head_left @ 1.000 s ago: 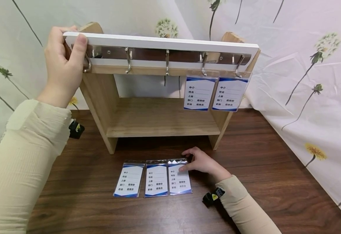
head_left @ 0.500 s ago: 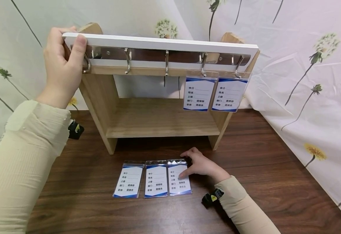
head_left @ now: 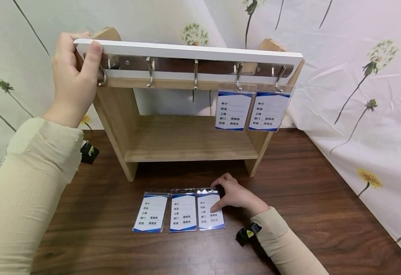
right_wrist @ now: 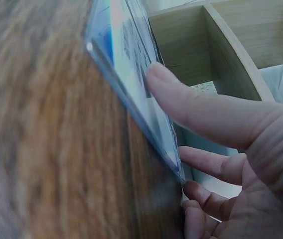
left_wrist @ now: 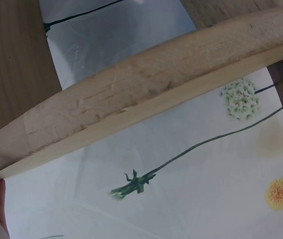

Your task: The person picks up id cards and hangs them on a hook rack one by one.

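Observation:
In the head view my left hand (head_left: 74,76) grips the left end of a white hook rail (head_left: 186,47), thumb over its front and fingers behind. The rail carries several metal hooks along a wooden rack (head_left: 190,137). Two clear badge holders with white and blue cards, a left one (head_left: 234,110) and a right one (head_left: 269,111), hang at its two right hooks. Three more lie in a row on the table. My right hand (head_left: 238,194) is at the rightmost one, a badge holder (right_wrist: 146,94); the thumb rests on its face and the fingertips meet its edge.
The other lying badge holders, a middle one (head_left: 183,214) and a left one (head_left: 151,214), are close beside it on the dark wooden table (head_left: 117,252). A flower-printed cloth (head_left: 341,95) stands behind the rack and along the right side.
My right thumb has slid slightly down the rightmost badge holder's face while its fingers stay at the upper edge. The left hand keeps its grip, and the badge holders lie as before.

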### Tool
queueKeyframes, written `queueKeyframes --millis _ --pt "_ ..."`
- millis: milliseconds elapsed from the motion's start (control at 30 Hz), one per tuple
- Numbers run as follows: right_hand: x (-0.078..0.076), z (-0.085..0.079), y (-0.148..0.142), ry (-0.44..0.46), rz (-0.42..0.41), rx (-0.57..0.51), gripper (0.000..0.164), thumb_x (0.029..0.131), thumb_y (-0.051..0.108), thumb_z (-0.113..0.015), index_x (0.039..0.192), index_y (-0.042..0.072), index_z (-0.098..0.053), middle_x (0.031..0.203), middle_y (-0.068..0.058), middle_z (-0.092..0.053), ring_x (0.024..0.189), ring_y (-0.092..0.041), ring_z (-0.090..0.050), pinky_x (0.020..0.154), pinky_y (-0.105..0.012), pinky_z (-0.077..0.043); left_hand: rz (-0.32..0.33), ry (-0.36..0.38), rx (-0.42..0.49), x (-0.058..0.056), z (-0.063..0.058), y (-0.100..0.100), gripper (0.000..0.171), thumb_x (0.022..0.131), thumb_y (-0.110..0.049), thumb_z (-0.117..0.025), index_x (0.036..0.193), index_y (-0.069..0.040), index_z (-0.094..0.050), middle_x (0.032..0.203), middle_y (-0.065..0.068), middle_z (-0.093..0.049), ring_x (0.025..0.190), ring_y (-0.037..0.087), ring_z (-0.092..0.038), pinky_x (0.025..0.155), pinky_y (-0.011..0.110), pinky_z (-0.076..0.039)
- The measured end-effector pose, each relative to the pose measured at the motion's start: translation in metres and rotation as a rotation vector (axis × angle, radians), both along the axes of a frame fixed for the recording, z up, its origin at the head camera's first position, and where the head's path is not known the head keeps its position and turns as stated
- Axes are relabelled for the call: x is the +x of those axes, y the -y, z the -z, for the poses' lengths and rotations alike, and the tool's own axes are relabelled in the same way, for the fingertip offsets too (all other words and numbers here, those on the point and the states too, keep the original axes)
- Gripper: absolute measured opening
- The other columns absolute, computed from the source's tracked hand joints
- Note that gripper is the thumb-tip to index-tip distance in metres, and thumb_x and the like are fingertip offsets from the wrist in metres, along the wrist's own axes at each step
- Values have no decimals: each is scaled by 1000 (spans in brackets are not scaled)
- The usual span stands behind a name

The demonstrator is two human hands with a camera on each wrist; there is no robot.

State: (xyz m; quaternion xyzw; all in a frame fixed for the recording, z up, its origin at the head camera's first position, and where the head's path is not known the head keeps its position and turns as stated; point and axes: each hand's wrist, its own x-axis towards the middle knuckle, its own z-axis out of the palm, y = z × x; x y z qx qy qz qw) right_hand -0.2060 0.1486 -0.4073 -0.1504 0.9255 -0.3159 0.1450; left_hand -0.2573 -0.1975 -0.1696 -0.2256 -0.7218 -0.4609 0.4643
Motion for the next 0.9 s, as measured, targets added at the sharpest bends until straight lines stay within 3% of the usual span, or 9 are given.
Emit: queueKeyframes --millis 433,633,733,900 --pt "3 -4 3 -27 9 26 59 63 23 -94 112 8 -63 131 -17 -46 122 -33 -44 102 -50 -42 2 25 45 0 0 0 12 98 -23 -56 98 -35 -52 97 -20 -52 76 -2 -43 72 16 -32" --pt "3 -2 3 -32 40 2 55 63 19 -94 107 10 -62 121 -12 -51 116 -30 -47 100 -47 -44 8 18 28 0 1 -1 15 98 -24 -56 97 -37 -50 99 -21 -52 82 -2 -45 74 15 -32" --pt "2 -2 3 -35 49 -2 53 65 19 -93 105 11 -60 117 -9 -53 110 -27 -49 97 -45 -45 5 19 28 0 1 -2 14 98 -23 -56 97 -36 -50 96 -22 -51 75 -2 -42 70 15 -32" --pt "0 -5 1 -29 52 -38 49 67 16 -92 104 11 -59 109 -6 -57 96 -22 -51 86 -38 -47 -7 19 26 -1 0 -1 15 98 -24 -56 96 -37 -50 97 -22 -51 77 -3 -43 73 15 -32"
